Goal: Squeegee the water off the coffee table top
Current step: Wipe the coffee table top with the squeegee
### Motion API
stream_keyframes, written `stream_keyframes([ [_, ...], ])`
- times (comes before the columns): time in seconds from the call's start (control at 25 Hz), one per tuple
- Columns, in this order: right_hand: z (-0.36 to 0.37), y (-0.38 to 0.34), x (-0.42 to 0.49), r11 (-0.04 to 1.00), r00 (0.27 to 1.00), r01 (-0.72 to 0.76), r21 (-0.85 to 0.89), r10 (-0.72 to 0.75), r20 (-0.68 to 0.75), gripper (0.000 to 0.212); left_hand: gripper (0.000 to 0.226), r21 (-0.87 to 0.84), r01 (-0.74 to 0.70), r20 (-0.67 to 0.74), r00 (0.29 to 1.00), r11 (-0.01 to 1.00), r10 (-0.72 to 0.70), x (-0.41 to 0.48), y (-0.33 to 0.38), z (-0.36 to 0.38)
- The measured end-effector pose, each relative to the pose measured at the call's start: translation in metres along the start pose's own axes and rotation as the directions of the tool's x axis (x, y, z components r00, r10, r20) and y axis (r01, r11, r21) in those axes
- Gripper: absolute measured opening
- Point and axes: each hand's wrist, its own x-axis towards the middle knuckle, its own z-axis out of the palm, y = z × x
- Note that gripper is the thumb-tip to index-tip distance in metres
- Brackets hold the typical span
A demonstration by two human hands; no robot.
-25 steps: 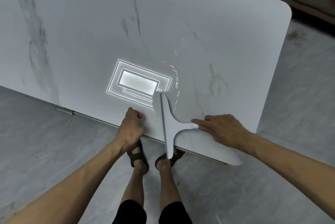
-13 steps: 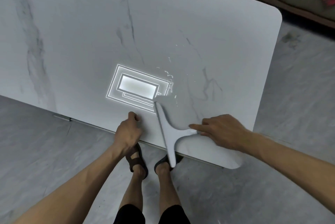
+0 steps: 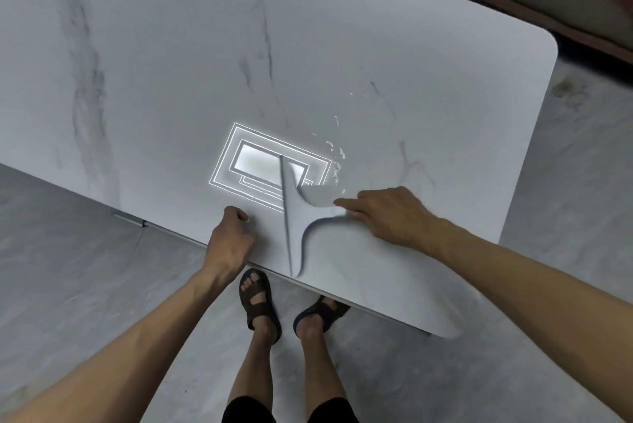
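Marble-look table top [image 3: 342, 45] is filling our view. We are seeing the squeegee [image 3: 296, 217] resting blade-down by the front edge, its near tip overhanging. Droplets [image 3: 337, 162] are sitting just off its far end, on the handle side. Right hand [image 3: 394, 217] is gripping the handle. Left hand [image 3: 229, 237], curled on nothing, is resting beside the blade. Risk, we are judging: droplets slipping round the tip, or running onto the floor [image 3: 85, 251] by the sandals [image 3: 260, 306].
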Motion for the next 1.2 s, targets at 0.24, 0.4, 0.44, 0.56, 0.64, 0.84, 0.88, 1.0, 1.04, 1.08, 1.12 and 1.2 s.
stream_keyframes([
  [0.24,-0.019,0.066,-0.081,0.959,0.958,-0.283,0.023,0.283,-0.034,0.039,0.028,0.015,-0.057,0.073,0.996,0.998,0.056,-0.001,0.033,-0.002],
  [0.4,-0.028,0.070,-0.108,0.945,0.943,-0.328,0.010,0.328,-0.055,0.045,0.023,-0.011,-0.076,0.078,0.994,0.997,0.076,0.007,0.057,-0.010],
  [0.44,-0.033,0.068,-0.109,0.936,0.935,-0.348,0.048,0.351,-0.058,0.046,0.020,-0.017,-0.065,0.076,0.995,0.998,0.066,0.010,0.062,-0.013],
  [0.56,-0.061,0.069,-0.096,0.855,0.862,-0.471,0.218,0.498,-0.093,0.036,0.013,-0.033,-0.061,0.078,0.995,0.998,0.064,0.027,0.080,-0.025],
  [0.64,-0.085,0.074,-0.068,0.730,0.766,-0.540,0.419,0.633,-0.114,0.032,0.014,-0.050,-0.072,0.082,0.994,0.996,0.076,0.048,0.096,-0.034],
  [0.84,-0.155,0.106,0.068,0.429,0.606,-0.516,0.741,0.794,-0.037,0.041,0.018,0.057,-0.208,0.075,0.976,0.976,0.204,0.112,0.136,-0.038],
  [0.88,-0.167,0.116,0.099,0.373,0.568,-0.502,0.780,0.823,-0.028,0.038,0.018,0.102,-0.254,0.099,0.965,0.962,0.244,0.126,0.139,-0.037],
  [1.0,-0.198,0.141,0.173,0.215,0.474,-0.463,0.860,0.880,0.036,0.037,0.020,0.378,-0.491,0.216,0.871,0.785,0.441,0.162,0.145,-0.037],
  [1.04,-0.202,0.147,0.188,0.188,0.460,-0.471,0.862,0.886,0.058,0.036,0.026,0.400,-0.538,0.245,0.843,0.742,0.479,0.170,0.146,-0.038],
  [1.08,-0.203,0.152,0.198,0.210,0.464,-0.494,0.844,0.884,0.052,0.034,0.034,0.394,-0.570,0.266,0.822,0.721,0.504,0.177,0.147,-0.038],
  [1.12,-0.200,0.153,0.202,0.281,0.491,-0.530,0.800,0.871,0.019,0.033,0.039,0.400,-0.579,0.284,0.816,0.711,0.504,0.181,0.149,-0.037],
  [1.2,-0.189,0.149,0.194,0.477,0.567,-0.595,0.647,0.820,-0.083,0.037,0.044,0.417,-0.560,0.335,0.827,0.716,0.452,0.185,0.157,-0.038],
])
